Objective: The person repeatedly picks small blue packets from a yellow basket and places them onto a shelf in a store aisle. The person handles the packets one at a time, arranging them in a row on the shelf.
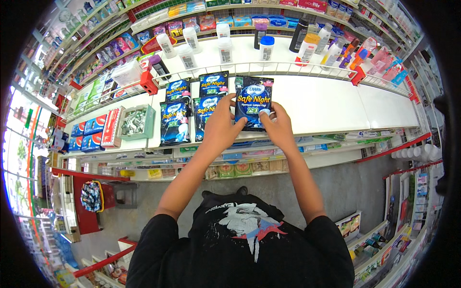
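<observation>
Between my two hands is a dark blue Charm sanitary pad pack [254, 95], its printed front facing me, over the white shelf top [324, 104]. My left hand [225, 120] grips its left side, thumb on the lower front. On the lower right edge, my right hand [276, 124] holds it with the thumb across the corner. Several matching packs lie in two columns to the left, among them a front-left pack [174, 122] and a back pack [213, 84]. My left hand partly covers the front pack [203, 108] of the nearer column.
A wire rail [252, 68] with red clips runs behind the packs. Beyond it stand white bottles [225, 50] and a blue-capped bottle [266, 48]. Leftward are a green box of small sachets [137, 122], a red-and-white carton [112, 126] and blue boxes [92, 142]. Lower shelves [245, 169] hold soaps.
</observation>
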A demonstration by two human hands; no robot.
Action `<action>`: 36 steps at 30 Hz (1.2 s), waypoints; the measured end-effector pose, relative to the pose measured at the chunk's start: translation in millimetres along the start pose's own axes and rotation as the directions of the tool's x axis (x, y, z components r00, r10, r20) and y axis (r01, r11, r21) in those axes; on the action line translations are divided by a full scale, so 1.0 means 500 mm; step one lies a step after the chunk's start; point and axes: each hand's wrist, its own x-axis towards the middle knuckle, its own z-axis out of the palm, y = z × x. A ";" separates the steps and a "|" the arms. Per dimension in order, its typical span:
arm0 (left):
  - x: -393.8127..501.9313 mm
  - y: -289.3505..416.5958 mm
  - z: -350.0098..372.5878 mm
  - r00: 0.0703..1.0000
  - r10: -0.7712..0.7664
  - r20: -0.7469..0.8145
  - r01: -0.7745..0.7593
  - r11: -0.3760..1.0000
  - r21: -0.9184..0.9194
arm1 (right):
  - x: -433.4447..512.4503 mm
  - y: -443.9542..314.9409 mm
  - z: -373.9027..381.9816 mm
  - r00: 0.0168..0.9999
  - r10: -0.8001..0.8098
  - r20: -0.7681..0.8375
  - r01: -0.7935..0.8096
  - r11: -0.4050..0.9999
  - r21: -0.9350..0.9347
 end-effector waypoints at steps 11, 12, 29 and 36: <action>0.100 -0.017 0.076 0.998 -0.009 0.067 -0.015 0.939 0.344 | 0.129 0.034 -0.003 0.986 -0.105 0.126 0.150 0.887 -0.436; 0.108 -0.016 0.080 0.995 -0.013 0.096 -0.023 0.929 0.370 | 0.138 0.037 0.001 0.985 -0.114 0.133 0.163 0.873 -0.459; 0.145 -0.017 0.119 0.981 -0.069 0.181 -0.057 0.792 0.608 | 0.183 0.065 0.006 0.983 -0.078 0.165 0.152 0.849 -0.507; 0.152 -0.019 0.126 0.982 -0.068 0.178 -0.064 0.764 0.642 | 0.191 0.065 0.008 0.988 -0.042 0.151 0.115 0.844 -0.523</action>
